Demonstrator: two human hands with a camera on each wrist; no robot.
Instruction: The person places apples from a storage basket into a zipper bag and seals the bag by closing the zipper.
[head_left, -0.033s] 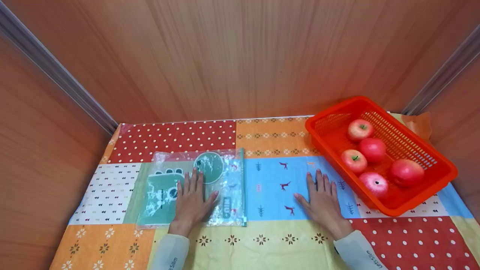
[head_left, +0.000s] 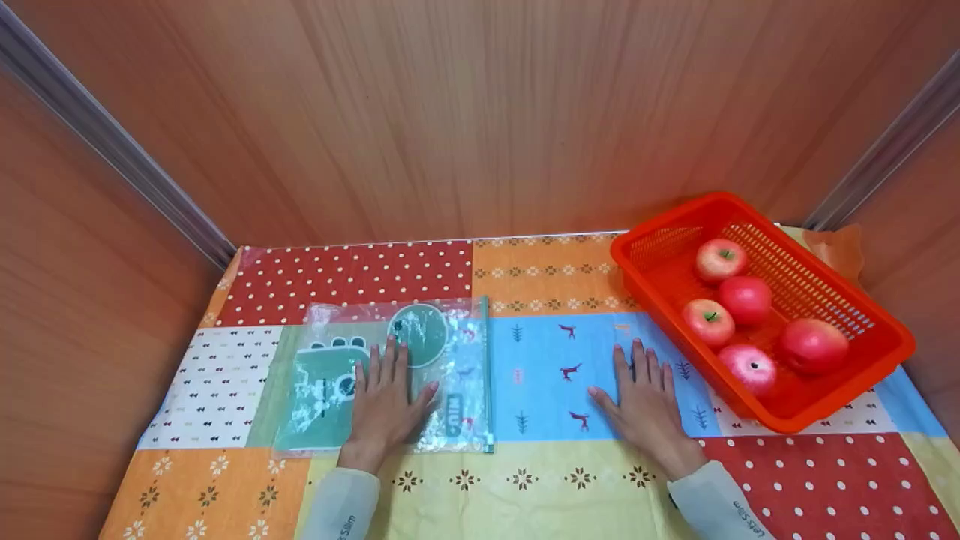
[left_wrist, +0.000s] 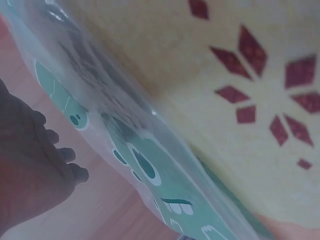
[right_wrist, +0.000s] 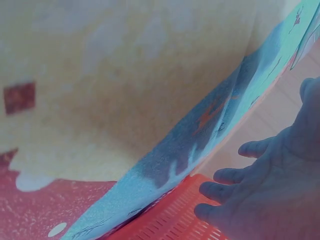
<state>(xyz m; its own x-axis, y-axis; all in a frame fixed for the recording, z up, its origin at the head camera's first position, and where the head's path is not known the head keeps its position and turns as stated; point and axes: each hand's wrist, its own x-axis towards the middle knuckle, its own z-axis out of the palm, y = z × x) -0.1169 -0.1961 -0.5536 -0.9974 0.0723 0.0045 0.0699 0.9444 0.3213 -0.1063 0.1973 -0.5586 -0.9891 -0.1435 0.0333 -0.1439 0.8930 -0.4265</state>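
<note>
A clear plastic zip bag with green cartoon print [head_left: 446, 379] lies at left, the left hand [head_left: 384, 405] over it, grip apart. The right hand [head_left: 645, 409], fingers straight and empty, is above the patchwork cloth [head_left: 547, 487], beside the orange-red plastic basket [head_left: 844, 397] holding five round reddish apples [head_left: 745, 300]. Nothing has visibly changed — handling seemingly hasn't begun.
</note>
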